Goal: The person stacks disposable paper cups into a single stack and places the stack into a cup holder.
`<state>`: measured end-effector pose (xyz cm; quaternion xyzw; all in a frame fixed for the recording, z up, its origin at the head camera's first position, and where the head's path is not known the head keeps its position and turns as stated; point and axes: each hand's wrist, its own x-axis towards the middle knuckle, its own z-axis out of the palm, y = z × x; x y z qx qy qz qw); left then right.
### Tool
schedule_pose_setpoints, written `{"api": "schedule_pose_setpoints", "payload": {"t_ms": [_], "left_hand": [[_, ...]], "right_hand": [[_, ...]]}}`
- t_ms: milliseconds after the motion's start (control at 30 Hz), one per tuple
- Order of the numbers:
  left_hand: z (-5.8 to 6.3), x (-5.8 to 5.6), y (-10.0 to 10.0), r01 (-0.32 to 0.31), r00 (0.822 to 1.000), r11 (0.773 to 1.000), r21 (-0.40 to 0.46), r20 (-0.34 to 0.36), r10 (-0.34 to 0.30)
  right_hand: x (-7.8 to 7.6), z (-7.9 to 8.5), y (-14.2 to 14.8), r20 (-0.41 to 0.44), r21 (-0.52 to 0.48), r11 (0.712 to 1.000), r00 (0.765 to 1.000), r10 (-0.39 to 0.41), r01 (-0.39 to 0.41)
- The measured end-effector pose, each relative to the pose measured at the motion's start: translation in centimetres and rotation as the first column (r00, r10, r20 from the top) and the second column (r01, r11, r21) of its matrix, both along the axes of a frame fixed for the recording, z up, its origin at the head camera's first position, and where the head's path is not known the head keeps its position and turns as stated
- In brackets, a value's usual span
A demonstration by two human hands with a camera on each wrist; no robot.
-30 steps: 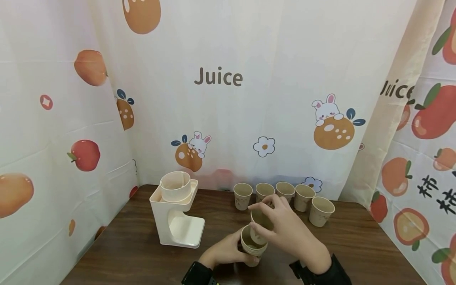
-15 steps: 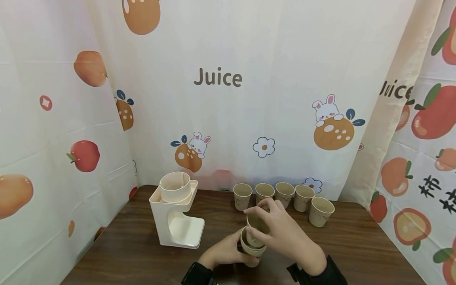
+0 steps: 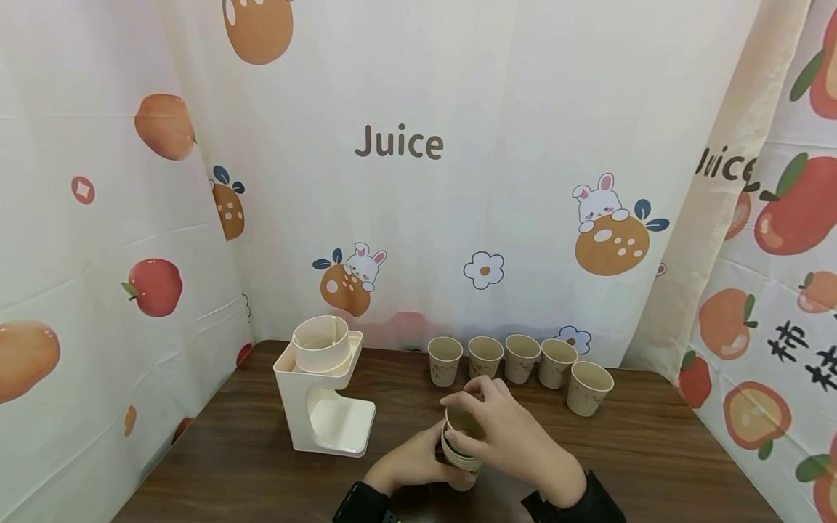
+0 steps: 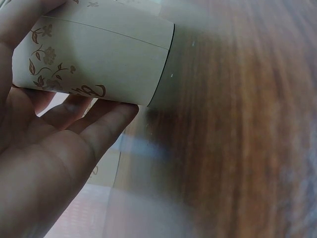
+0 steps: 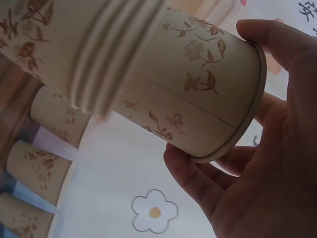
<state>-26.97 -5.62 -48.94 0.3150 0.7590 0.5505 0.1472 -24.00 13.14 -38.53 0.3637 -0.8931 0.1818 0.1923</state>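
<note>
A short stack of nested beige paper cups (image 3: 461, 459) is gripped by my left hand (image 3: 413, 457) near the table's front. In the left wrist view, the lowest cup (image 4: 104, 57) of that stack lies between the thumb and fingers, its floral print showing. My right hand (image 3: 516, 443) holds a single paper cup (image 3: 461, 423) by its rim, thumb on one side and fingers on the other. Seen from the right wrist, this cup (image 5: 198, 79) has its lower end inside the stack's top rim (image 5: 111, 54), with much of its wall still outside.
Several matching paper cups (image 3: 446, 361) stand upright in a curved row at the back, the rightmost cup (image 3: 589, 389) nearer the front. To the left is a cream-coloured juicer-like stand (image 3: 317, 385) with a round cup on top. A printed curtain (image 3: 418, 211) hangs behind the dark wooden table (image 3: 222, 450).
My right hand has moved down and to the left, bringing its cup deeper into the stack. The left hand stays nearly in place.
</note>
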Motion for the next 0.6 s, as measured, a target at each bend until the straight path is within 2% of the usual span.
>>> {"api": "schedule_pose_setpoints", "payload": {"t_ms": [400, 600], "left_hand": [[-0.1, -0.1, -0.3, 0.048, 0.998, 0.998, 0.029, 0.038, -0.049], [-0.2, -0.1, -0.3, 0.047, 0.998, 0.999, 0.023, 0.033, -0.048]], "right_hand": [[-0.3, -2.0, -0.2, 0.045, 0.024, 0.999, 0.998, 0.036, -0.037], [-0.5, -2.7, -0.2, 0.042, 0.034, 0.998, 0.998, 0.042, -0.043]]}}
